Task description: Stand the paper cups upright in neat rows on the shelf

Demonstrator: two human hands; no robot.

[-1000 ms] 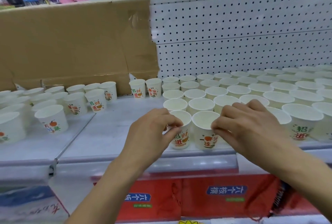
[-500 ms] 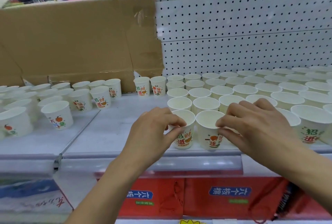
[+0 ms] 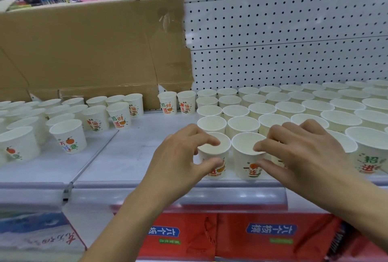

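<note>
Cartons point(image 3: 262, 238) of glossy red card with blue labels sit under the shelf point(image 3: 136, 156), a smooth pale grey deck fronted by a clear plastic price rail point(image 3: 231, 195). At its front edge the left hand point(image 3: 180, 160) pinches a white paper cup point(image 3: 219, 170), forefinger hooked over the thin rolled rim and thumb on the printed wall; the cup stands upright at the left end of the front row. The right hand point(image 3: 304, 156) grips the neighbouring cup point(image 3: 244, 163) likewise, fingertip over the rim, thumb against the side. The two cups stand just beside each other. Behind them, tapered round cups point(image 3: 294, 108) fill the right of the shelf in tight upright rows, mouths open. To the left, loose cups point(image 3: 69, 138) with orange and green print stand scattered. Farther back rise a creased brown cardboard sheet point(image 3: 94, 47) and a white perforated pegboard point(image 3: 283, 41).
</note>
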